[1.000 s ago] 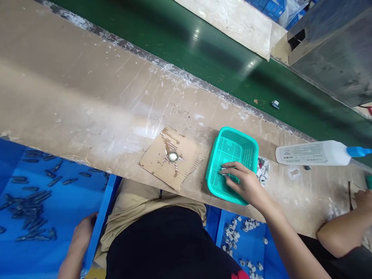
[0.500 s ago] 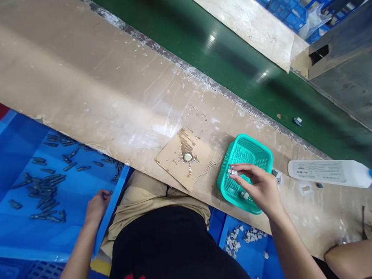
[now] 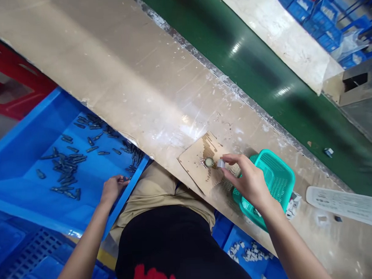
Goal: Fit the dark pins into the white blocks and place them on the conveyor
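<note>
My right hand (image 3: 248, 179) pinches a small white block (image 3: 221, 164) between thumb and fingers, just right of a round metal cap (image 3: 208, 162) that sits on a stained cardboard square (image 3: 196, 165). Behind that hand lies a teal mesh basket (image 3: 277, 177) on the worn bench (image 3: 135, 76). My left hand (image 3: 113, 187) rests with curled fingers on the rim of a blue bin (image 3: 37, 173) at my left, which holds several dark metal pins (image 3: 65, 166).
A green conveyor belt (image 3: 263, 80) runs along the far side of the bench. A white glue bottle (image 3: 343, 203) lies at the right. Another blue bin (image 3: 247, 251) with small white pieces sits below the bench edge. A red crate (image 3: 10, 84) stands at the far left.
My right hand lifted a small white block out of the teal basket and carried it left to the cardboard square beside the cap. The view swung left; my left hand stayed on the bin rim.
</note>
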Motion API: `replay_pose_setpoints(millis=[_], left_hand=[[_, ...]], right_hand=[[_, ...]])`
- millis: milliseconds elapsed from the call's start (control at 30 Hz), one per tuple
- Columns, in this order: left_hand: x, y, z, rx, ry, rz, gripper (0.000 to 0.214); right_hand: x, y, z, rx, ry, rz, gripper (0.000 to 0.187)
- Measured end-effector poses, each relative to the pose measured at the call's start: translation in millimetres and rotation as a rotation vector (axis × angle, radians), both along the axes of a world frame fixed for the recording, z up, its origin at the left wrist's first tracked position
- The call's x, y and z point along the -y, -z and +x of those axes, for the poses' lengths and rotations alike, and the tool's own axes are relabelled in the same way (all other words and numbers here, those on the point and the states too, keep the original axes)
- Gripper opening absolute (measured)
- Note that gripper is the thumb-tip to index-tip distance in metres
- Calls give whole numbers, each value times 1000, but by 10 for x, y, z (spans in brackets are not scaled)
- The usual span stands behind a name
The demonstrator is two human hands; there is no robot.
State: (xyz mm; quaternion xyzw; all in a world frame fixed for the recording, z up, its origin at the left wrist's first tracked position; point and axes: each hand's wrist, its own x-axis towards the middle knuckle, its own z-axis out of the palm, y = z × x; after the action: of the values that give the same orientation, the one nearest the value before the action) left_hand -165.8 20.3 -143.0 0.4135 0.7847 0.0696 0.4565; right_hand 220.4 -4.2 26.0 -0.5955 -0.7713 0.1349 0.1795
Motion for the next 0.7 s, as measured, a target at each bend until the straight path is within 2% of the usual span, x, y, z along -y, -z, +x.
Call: replay_pose_setpoints(millis=[167, 333, 433, 533, 700], left_hand=[[73, -43, -83, 147, -237, 55, 17], [118, -165, -34, 447, -477, 112, 25], [101, -369, 93, 597, -580, 119, 16], [83, -641, 279, 807, -692, 101, 7], [74, -1032, 669, 1169, -688, -4, 6]], right_hand=[[-92, 108, -102, -11, -10, 17, 21], [-137, 167, -157, 36, -44, -21, 20], [-131, 175, -160, 33, -44, -40, 19], [-105, 147, -156, -46, 62, -36, 19], [-48, 21, -217, -500, 253, -66, 28]])
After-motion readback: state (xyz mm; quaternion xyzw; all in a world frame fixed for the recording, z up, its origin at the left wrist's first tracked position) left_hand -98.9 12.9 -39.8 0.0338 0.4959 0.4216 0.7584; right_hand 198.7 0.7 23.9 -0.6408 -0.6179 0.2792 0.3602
